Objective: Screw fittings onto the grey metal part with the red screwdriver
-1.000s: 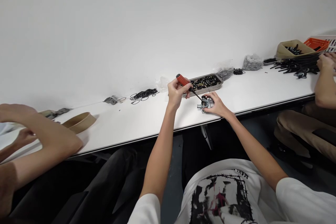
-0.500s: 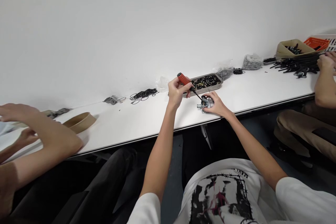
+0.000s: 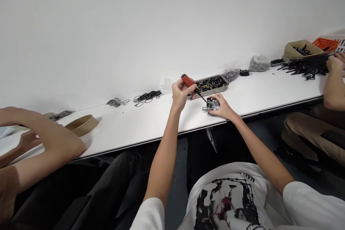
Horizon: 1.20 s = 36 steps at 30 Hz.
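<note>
My left hand point(image 3: 182, 93) is closed around the red handle of a screwdriver point(image 3: 188, 81). The tool slants down to the right, and its dark shaft ends at the round opening of a small silver carburetor point(image 3: 212, 105). Whether the tip touches a screw inside is too small to tell. Gripping the carburetor from its right side, my right hand point(image 3: 222, 107) holds it at the white table's point(image 3: 151, 122) front edge. Just behind both hands lies a metal tray point(image 3: 212, 95) filled with small black and brass-coloured parts.
Black rubber rings point(image 3: 147, 97) lie left of the tray, with a tan bin point(image 3: 82, 125) farther left. Bagged parts point(image 3: 259, 63), black hoses point(image 3: 304, 65) and a beige container point(image 3: 303, 48) stand at the right. Co-workers' arms point(image 3: 54, 140) reach in from both sides.
My hands, the screwdriver and the carburetor stay almost in place, with only a slight shift of the left hand. At the left, a co-worker's hand has moved a little.
</note>
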### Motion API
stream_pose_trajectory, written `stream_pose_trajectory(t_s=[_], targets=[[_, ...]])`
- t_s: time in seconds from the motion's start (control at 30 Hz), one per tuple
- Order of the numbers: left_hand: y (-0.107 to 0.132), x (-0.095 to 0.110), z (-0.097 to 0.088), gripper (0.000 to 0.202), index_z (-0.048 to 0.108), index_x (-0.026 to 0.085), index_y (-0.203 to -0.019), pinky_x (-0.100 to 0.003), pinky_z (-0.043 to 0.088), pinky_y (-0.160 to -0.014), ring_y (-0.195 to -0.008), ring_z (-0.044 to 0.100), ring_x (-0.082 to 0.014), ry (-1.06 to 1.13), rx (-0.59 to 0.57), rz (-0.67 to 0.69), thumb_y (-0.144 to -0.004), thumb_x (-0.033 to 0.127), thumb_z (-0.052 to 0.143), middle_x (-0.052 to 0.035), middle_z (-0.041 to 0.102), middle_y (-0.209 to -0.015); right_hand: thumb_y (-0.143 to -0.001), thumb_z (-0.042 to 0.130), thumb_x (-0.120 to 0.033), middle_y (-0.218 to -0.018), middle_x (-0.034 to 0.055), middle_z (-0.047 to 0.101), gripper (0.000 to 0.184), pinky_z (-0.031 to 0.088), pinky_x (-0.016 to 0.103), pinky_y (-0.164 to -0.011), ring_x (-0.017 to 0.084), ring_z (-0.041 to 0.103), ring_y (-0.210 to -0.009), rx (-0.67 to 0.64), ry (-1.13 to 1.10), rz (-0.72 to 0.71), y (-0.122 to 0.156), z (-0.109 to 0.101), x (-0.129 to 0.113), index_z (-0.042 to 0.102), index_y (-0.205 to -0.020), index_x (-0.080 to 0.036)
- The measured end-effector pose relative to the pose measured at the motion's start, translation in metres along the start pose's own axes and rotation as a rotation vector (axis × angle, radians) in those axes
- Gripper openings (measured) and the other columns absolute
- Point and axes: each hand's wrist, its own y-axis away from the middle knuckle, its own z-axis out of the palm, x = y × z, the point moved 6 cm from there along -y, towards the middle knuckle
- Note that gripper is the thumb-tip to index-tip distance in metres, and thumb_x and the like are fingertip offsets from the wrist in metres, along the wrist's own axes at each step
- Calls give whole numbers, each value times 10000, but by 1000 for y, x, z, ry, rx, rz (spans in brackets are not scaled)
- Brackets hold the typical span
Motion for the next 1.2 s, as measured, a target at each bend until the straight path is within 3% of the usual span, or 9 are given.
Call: stream_pose_trajectory(t_s=[0.97, 1.2], targets=[[0, 6, 1, 254, 632, 200, -828, -247, 368, -340, -386, 496, -87, -9, 8, -1, -698, 343, 797, -13, 693, -682, -696, 813, -332, -1209, 71, 538, 622, 501, 435, -1078, 257, 581, -1164, 39, 17, -21, -1, -1, 4, 634, -1284, -239], [-4, 4, -3, 257, 613, 201, -826, -265, 376, -343, -369, 484, -89, 8, 34, 16, -704, 344, 788, -17, 687, -672, -674, 850, -386, -1213, 75, 559, 657, 476, 468, -1116, 266, 592, -1177, -38, -4, 40, -11, 1, 11, 664, -1284, -227]])
